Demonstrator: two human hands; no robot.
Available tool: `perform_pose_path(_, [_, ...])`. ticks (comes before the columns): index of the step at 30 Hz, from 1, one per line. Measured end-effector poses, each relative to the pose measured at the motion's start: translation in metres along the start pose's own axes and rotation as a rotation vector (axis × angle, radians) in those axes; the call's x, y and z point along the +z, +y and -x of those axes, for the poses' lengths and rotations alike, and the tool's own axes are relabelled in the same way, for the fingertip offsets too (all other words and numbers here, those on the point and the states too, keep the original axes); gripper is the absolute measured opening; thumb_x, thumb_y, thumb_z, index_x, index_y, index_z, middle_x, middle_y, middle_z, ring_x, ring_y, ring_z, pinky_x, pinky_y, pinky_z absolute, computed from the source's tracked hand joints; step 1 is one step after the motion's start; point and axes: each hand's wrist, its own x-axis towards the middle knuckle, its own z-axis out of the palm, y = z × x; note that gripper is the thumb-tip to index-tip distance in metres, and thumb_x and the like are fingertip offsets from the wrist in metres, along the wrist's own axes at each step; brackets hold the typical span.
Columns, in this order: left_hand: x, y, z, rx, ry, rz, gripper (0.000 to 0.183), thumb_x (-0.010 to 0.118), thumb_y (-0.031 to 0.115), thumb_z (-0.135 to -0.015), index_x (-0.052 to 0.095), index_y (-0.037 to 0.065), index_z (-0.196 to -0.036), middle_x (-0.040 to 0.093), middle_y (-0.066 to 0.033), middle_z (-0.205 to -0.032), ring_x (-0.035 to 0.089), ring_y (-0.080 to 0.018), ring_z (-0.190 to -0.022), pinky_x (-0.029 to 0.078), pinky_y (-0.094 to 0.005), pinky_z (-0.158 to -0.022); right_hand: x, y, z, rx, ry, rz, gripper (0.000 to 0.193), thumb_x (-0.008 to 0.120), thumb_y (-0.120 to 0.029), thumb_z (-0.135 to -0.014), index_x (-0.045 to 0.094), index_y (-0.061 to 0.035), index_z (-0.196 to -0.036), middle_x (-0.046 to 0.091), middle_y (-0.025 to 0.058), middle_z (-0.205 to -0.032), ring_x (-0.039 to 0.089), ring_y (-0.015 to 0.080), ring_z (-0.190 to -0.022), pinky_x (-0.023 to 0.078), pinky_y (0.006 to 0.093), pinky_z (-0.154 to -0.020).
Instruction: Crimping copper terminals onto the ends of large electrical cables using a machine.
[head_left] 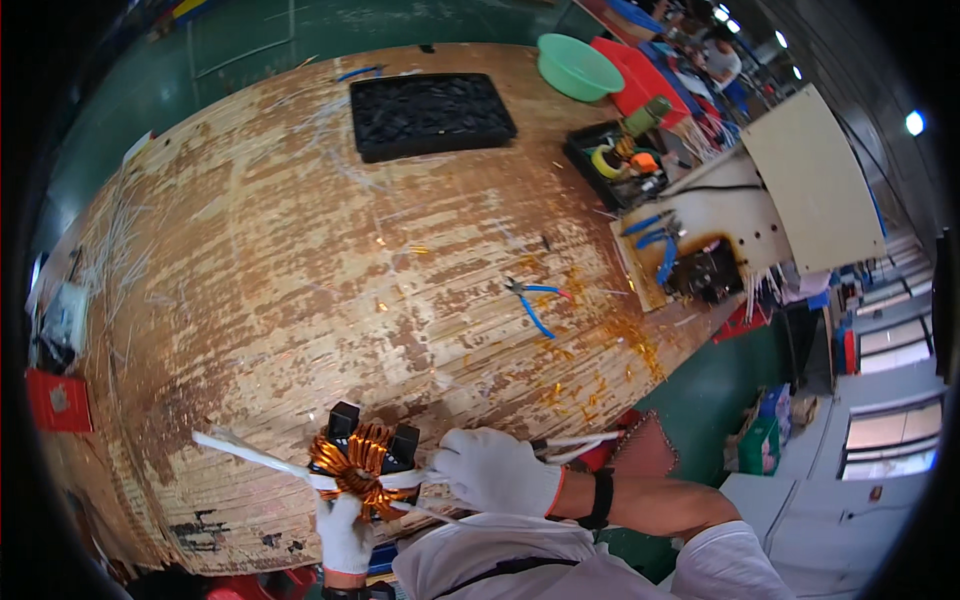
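At the near edge of the table, a ring-shaped copper wire coil [352,462] with black blocks on it is held up close to my body. My left hand [345,535], in a white glove, grips it from below; some of its fingers are hidden behind the coil. A white strip [255,455] crosses the coil, one end sticking out to the left. On the coil's right side my right hand [497,470], also gloved, has its fingers closed on the white strip. Another thin white length [585,440] shows beyond this hand; whether it joins the strip I cannot tell.
Blue-handled cutters [535,300] lie mid-table among yellow scraps. Behind are a black tray [430,115] of dark pieces, a green basin [578,68] and a black box of tools [615,165]. A soiled metal stand [715,215] with more pliers occupies the right corner.
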Motion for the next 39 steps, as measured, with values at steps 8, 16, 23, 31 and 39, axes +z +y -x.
perform_pose_path(8, [0.082, 0.03, -0.016, 0.36, -0.26, -0.297, 0.096, 0.085, 0.047, -0.083, 0.038, 0.005, -0.156, 0.059, -0.0098, -0.14, 0.061, -0.0246, -0.124, 0.051, -0.0418, -0.105, 0.003, 0.049, 0.095, 0.161, 0.205, -0.217, 0.041, 0.069, -0.025, -0.091, 0.059, -0.0056, -0.126, 0.062, 0.0149, -0.109, 0.066, 0.0357, -0.095, 0.056, 0.0456, -0.081])
perform_pose_path(16, [0.209, 0.035, 0.042, 0.735, -0.23, -0.76, 0.092, 0.071, 0.013, -0.072, 0.037, -0.001, -0.156, 0.053, -0.0161, -0.148, 0.054, -0.0285, -0.135, 0.044, -0.0411, -0.113, 0.014, 0.13, 0.293, 0.689, 0.442, -0.216, 0.038, 0.07, -0.029, -0.093, 0.064, -0.0112, -0.126, 0.064, 0.014, -0.115, 0.067, 0.0364, -0.104, 0.057, 0.0463, -0.085])
perform_pose_path(23, [0.371, -0.027, 0.117, 0.649, -0.721, -1.691, 0.079, 0.097, 0.025, -0.052, 0.063, -0.001, -0.119, 0.068, -0.0104, -0.109, 0.067, -0.0212, -0.101, 0.052, -0.0354, -0.095, 0.048, 0.176, 0.429, 0.902, 0.419, -0.359, 0.039, 0.066, -0.036, -0.096, 0.064, -0.0171, -0.13, 0.064, 0.013, -0.121, 0.067, 0.0369, -0.108, 0.055, 0.0492, -0.091])
perform_pose_path(31, [0.415, -0.17, 0.065, 0.294, -0.821, -2.156, 0.072, 0.088, 0.046, -0.066, 0.07, 0.008, -0.124, 0.077, -0.0165, -0.099, 0.076, -0.0294, -0.09, 0.06, -0.0392, -0.084, 0.074, 0.214, 0.491, 1.045, 0.467, -0.444, 0.037, 0.063, -0.037, -0.097, 0.066, -0.015, -0.127, 0.065, 0.0154, -0.118, 0.068, 0.0377, -0.105, 0.055, 0.0489, -0.088])
perform_pose_path(39, [0.472, -0.253, -0.005, 0.438, -0.882, -2.373, 0.072, 0.086, 0.053, -0.068, 0.067, 0.004, -0.118, 0.075, -0.023, -0.1, 0.074, -0.0387, -0.094, 0.058, -0.0467, -0.082, 0.048, 0.222, 0.498, 1.201, 0.387, -0.489, 0.035, 0.059, -0.039, -0.098, 0.067, -0.0178, -0.124, 0.068, 0.0139, -0.114, 0.069, 0.0387, -0.103, 0.056, 0.0505, -0.087])
